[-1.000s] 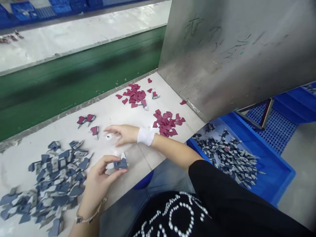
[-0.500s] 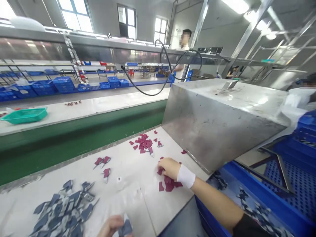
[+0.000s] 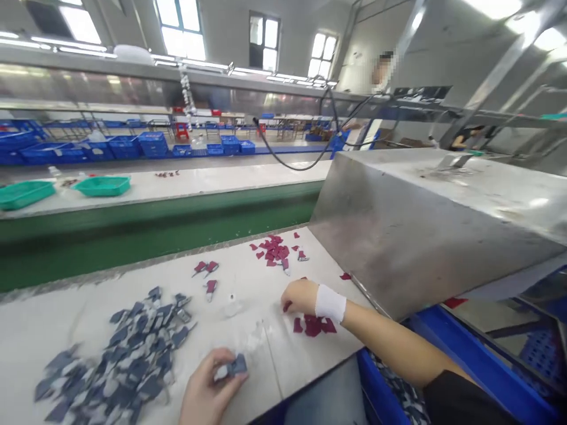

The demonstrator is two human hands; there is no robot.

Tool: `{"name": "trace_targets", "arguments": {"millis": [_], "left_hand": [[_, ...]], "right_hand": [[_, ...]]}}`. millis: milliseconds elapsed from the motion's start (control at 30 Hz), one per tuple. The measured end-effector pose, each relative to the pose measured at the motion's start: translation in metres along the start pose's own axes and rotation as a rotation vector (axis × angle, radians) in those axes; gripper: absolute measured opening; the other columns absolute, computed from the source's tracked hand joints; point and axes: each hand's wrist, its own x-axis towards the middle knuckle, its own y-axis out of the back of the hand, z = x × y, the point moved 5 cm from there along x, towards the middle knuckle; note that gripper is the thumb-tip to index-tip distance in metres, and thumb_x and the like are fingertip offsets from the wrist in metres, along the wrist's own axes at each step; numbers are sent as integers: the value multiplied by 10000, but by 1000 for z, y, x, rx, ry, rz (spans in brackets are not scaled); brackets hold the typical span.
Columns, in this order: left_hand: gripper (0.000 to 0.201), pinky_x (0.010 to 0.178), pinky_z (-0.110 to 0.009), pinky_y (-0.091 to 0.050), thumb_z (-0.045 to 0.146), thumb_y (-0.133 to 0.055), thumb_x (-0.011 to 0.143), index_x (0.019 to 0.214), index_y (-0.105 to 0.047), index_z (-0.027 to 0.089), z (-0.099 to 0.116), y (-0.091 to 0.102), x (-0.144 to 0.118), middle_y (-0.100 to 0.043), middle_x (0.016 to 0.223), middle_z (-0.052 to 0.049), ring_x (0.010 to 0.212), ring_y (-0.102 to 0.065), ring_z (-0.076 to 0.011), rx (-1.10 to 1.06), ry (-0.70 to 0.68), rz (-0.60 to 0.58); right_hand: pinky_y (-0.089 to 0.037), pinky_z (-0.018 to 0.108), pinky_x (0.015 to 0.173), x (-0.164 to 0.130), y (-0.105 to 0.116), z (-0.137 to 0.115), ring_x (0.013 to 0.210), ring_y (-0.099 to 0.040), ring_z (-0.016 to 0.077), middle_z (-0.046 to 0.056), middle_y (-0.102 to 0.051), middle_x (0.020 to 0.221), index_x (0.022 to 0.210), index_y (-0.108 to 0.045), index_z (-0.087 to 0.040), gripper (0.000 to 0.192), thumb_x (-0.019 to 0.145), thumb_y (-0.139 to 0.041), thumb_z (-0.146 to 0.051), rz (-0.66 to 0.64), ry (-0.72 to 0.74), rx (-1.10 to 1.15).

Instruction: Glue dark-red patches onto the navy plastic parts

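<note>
We see the left hand (image 3: 208,386) low at the near edge of the white worktop (image 3: 66,319), its grip narrow and pinched on one small grey-blue piece (image 3: 237,366), thumb and fingertips closed around it. The piece sits just above the worktop, right of the big heap of grey-blue pieces (image 3: 119,354) that spreads over the left part of the surface.

We see the right hand (image 3: 301,295), with a white wristband (image 3: 330,304), resting farther out on the worktop. Its fingers curl down onto a dark red piece (image 3: 287,306) at the edge of a small cluster of red pieces (image 3: 314,324); whether the grip has closed on that piece we cannot tell, since the fingers hide it.

Between the two hands lies a small clear bottle (image 3: 233,307), on its side as far as we can judge. Beyond it we see three red-tipped assembled pieces (image 3: 207,274) and a second, farther pile of red pieces (image 3: 274,254). A steel housing (image 3: 420,236) stands at the right, touching the worktop's far right corner, and a blue crate (image 3: 398,389) sits below the worktop edge beside the right forearm. A green belt (image 3: 155,230) runs behind the worktop.
</note>
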Motion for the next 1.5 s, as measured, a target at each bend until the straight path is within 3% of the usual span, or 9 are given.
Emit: {"name": "trace_targets", "arguments": {"millis": [200, 433, 533, 633, 733, 900, 1100, 1333, 1500], "left_hand": [[379, 717, -285, -650, 434, -893, 639, 808, -659, 189, 8, 1, -2, -709, 927, -57, 888, -742, -222, -50, 50, -20], [302, 725, -251, -626, 331, -865, 727, 871, -647, 181, 7, -8, -6, -682, 980, -50, 911, -714, -177, -161, 123, -2], [279, 730, -242, -623, 305, -866, 745, 884, -656, 184, 8, -13, -8, -684, 994, -51, 935, -715, -176, -189, 98, -38], [263, 721, -235, -620, 293, -865, 763, 902, -670, 185, 7, -15, -7, -687, 1010, -58, 933, -711, -172, -166, 56, -69], [255, 701, -220, -618, 276, -861, 774, 919, -670, 191, 2, -16, -6, -683, 1013, -56, 940, -709, -170, -159, 62, -82], [249, 648, -177, -610, 255, -864, 771, 917, -672, 196, -3, -23, -6, -676, 1008, -49, 926, -707, -156, -172, 76, -120], [243, 644, -190, -644, 264, -858, 777, 923, -678, 193, -5, -30, -3, -673, 1019, -57, 893, -697, -143, -156, 46, -148], [221, 679, -217, -671, 286, -844, 803, 926, -683, 198, -5, -31, -1, -684, 1018, -56, 929, -717, -165, -100, 29, -156], [188, 714, -256, -687, 293, -819, 830, 924, -685, 201, -2, -31, -1, -690, 1027, -60, 956, -722, -182, -60, 14, -171]], "right_hand": [[-577, 372, 958, -20, -16, -18, 994, -746, 224, 74, -790, 1038, 1074, -795, -181, 275, 920, -589, -85, 128, 141, 423], [-626, 331, 865, -43, -45, -53, 986, -748, 205, 116, -754, 1173, 1263, -675, -180, 426, 1026, -546, -509, 120, 261, 1015], [-625, 298, 708, -46, -53, -63, 793, -736, 164, 97, -763, 1080, 1365, -543, -216, 425, 1046, -554, -497, 152, 269, 1270], [-596, 253, 642, -45, -56, -62, 719, -711, 140, 77, -775, 1003, 1195, -582, -227, 300, 994, -691, -421, 227, 209, 1463], [-608, 257, 674, -44, -56, -55, 747, -715, 150, 87, -777, 950, 955, -693, -197, 210, 929, -771, -391, 296, 127, 1426], [-595, 257, 595, -43, -52, -42, 628, -678, 150, 53, -745, 757, 886, -805, -205, 211, 822, -849, -402, 294, 67, 1331], [-547, 259, 494, -32, -20, 21, 537, -624, 153, 45, -681, 606, 852, -804, -153, 423, 697, -919, -530, 433, -160, 1164], [-622, 282, 656, 13, 33, 93, 620, -674, 140, 71, -728, 718, 938, -804, -104, 85, 883, -782, -165, 496, -374, 1025], [-607, 338, 693, 17, 43, 117, 677, -680, 167, 73, -742, 911, 1265, -715, -160, 337, 935, -743, -219, 450, -478, 726]]}}
